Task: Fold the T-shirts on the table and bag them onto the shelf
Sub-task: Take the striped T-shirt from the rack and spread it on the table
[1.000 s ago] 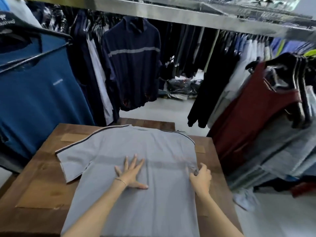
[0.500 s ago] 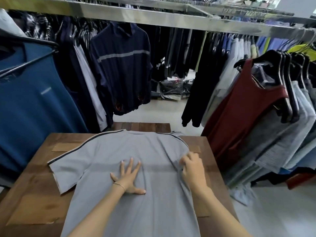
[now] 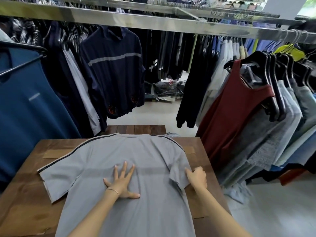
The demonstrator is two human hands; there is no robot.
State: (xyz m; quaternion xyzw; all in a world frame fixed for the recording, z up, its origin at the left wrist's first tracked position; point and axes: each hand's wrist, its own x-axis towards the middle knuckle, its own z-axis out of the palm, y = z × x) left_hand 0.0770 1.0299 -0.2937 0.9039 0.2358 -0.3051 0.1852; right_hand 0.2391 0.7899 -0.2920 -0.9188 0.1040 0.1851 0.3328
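Where racks crowd, wooden table (image 3: pixel 29 194), perhaps taped

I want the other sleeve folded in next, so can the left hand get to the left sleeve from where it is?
Probably yes: the left hand lies flat mid-shirt, and the left sleeve lies spread on the table with nothing between.

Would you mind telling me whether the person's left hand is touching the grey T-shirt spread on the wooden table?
Touching. The head view shows the left hand pressed flat, fingers spread, on the middle of the grey T-shirt, with no gap beneath the palm.
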